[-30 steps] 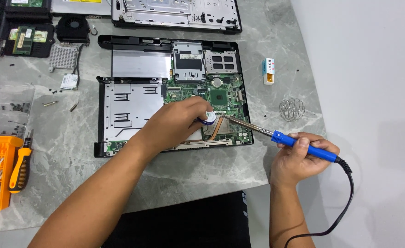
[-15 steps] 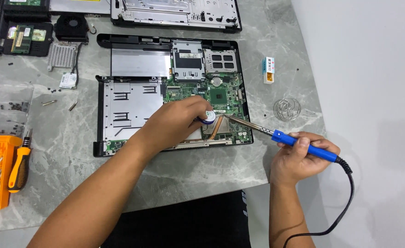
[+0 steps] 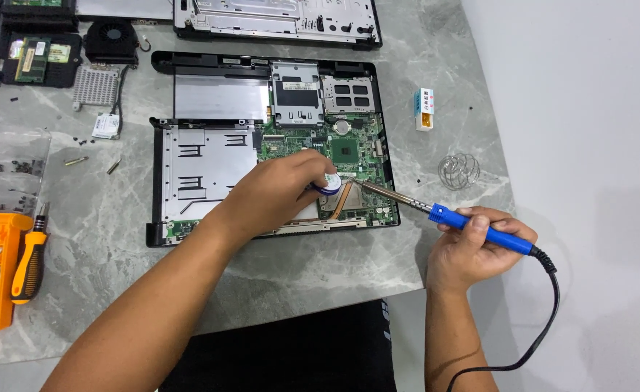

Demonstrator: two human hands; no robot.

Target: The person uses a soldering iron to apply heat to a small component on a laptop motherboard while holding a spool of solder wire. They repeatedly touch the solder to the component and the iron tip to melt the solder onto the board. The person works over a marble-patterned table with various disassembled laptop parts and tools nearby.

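The fingers of the left hand (image 3: 280,192) pinch a small round blue and white spool (image 3: 329,183) over the green board (image 3: 334,156) of the opened laptop (image 3: 204,167). The right hand (image 3: 472,247) is closed around the blue soldering iron (image 3: 480,231), whose tip is just beside the spool. On the marble desk (image 3: 298,268), a wire coil (image 3: 459,171) lies near, and an orange screwdriver (image 3: 28,261) lies well apart.

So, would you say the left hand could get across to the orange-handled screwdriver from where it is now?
Probably yes. The left hand holds a small round spool over the open laptop, and only bare table lies between it and the screwdriver, though it would need to free its fingers first.
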